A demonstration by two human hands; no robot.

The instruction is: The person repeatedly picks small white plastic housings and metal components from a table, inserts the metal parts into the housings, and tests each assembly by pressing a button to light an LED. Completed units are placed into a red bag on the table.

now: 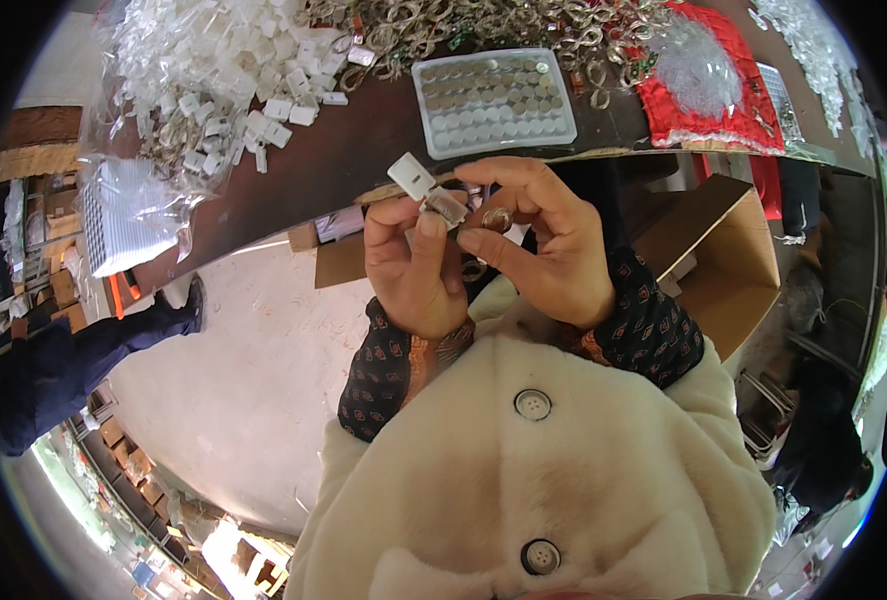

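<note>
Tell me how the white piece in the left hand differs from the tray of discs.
The white piece is small, the tray much larger. The white piece is pinched, tilted, in the left hand; the tray lies on the dark table. The white piece shows a small dark mark; the tray holds rows of round discs. Both look pale and roughly rectangular.

Workshop, small-parts handwork type. Dark counter [294, 185] bearing bulk loose stock: heap of white plastic pieces [214, 55], pile of coiled wire-like parts [444, 25], translucent tray [504, 149] with rows of round discs, red cloth-like sheet [764, 110] under clear plastic bits [699, 65]. Beside counter: one open cardboard box [744, 280]. At left: shelving with cartons [62, 222]; one co-worker in dark blue trousers [114, 345]. Lower left: further stacked boxes [129, 455].
</note>
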